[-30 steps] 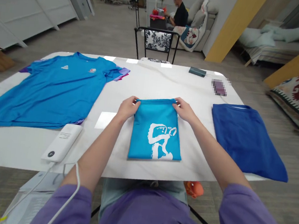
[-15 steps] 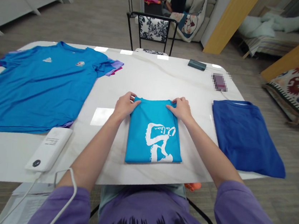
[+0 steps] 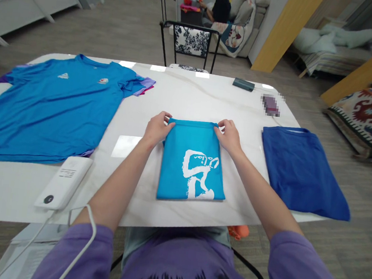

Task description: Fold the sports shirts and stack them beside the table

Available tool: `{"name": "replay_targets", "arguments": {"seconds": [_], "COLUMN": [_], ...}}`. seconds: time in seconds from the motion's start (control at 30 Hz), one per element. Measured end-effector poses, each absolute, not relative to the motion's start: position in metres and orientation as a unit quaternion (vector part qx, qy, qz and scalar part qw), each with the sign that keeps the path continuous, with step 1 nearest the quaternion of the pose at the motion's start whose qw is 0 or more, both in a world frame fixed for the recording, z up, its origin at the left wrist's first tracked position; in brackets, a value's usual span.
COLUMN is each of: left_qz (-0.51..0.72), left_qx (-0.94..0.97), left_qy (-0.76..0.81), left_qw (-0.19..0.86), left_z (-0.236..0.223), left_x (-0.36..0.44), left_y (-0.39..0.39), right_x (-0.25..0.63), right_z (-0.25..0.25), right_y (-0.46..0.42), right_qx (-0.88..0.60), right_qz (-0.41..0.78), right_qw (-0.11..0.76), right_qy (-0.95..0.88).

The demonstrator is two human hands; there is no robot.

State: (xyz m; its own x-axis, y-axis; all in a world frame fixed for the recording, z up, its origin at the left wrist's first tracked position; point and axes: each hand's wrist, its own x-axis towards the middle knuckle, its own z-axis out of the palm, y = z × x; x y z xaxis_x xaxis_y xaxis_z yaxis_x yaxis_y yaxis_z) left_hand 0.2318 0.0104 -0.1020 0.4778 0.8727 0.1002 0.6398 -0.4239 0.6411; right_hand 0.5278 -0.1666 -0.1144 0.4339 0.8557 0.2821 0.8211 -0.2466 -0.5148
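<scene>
A turquoise T-shirt with a white brush-style print lies folded into a rectangle on the white table in front of me. My left hand pinches its far left corner between thumb and fingers. At the far right corner, my right hand pinches the cloth the same way. The far edge between the hands is straight. To the left, a blue T-shirt is spread flat over purple and pink garments. A folded dark blue garment lies at the table's right side.
A white power bank with a cable lies near the front left edge. A dark box-shaped device and a blurred phone-like object are at the back right. A chair stands behind the table; a seated person is farther back.
The shirt's far edge is now straight where a neckline showed before, and both hands hold its corners slightly higher in view. The camera view has shifted slightly.
</scene>
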Motion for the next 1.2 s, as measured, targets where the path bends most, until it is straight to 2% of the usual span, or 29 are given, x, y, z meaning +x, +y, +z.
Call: {"name": "replay_targets", "arguments": {"seconds": [0.13,0.23,0.33,0.43,0.67,0.8,0.9,1.1,1.2], "left_qz": [0.203,0.231,0.184,0.123,0.12,0.121,0.114,0.179,0.207], "left_qx": [0.807,0.85,0.914,0.93,0.939,0.951,0.95,0.857,0.851], "left_qy": [0.522,0.462,0.347,0.326,0.296,0.251,0.252,0.471,0.472], "left_qw": [0.187,0.107,0.097,0.117,0.125,0.137,0.142,0.105,0.099], "left_z": [-0.1,-0.105,-0.118,-0.132,-0.123,-0.127,-0.132,-0.107,-0.093], "left_x": [0.239,0.238,0.236,0.234,0.215,0.189,0.176,0.17,0.169], "left_y": [-0.005,-0.045,-0.084,-0.098,-0.131,-0.177,-0.183,-0.16,-0.179], "right_x": [0.516,0.495,0.477,0.474,0.445,0.417,0.421,0.479,0.509], "right_z": [-0.115,-0.117,-0.124,-0.128,-0.108,-0.113,-0.12,-0.117,-0.114], "right_y": [-0.166,-0.182,-0.201,-0.211,-0.249,-0.301,-0.32,-0.259,-0.202], "right_qx": [-0.842,-0.817,-0.767,-0.744,-0.721,-0.695,-0.695,-0.8,-0.85], "right_qz": [0.004,-0.024,0.022,0.076,0.072,0.104,0.113,0.081,0.105], "right_qw": [0.234,0.223,0.165,0.116,0.162,0.133,0.124,0.199,0.195], "right_qy": [-0.487,-0.53,-0.619,-0.653,-0.67,-0.699,-0.699,-0.56,-0.478]}}
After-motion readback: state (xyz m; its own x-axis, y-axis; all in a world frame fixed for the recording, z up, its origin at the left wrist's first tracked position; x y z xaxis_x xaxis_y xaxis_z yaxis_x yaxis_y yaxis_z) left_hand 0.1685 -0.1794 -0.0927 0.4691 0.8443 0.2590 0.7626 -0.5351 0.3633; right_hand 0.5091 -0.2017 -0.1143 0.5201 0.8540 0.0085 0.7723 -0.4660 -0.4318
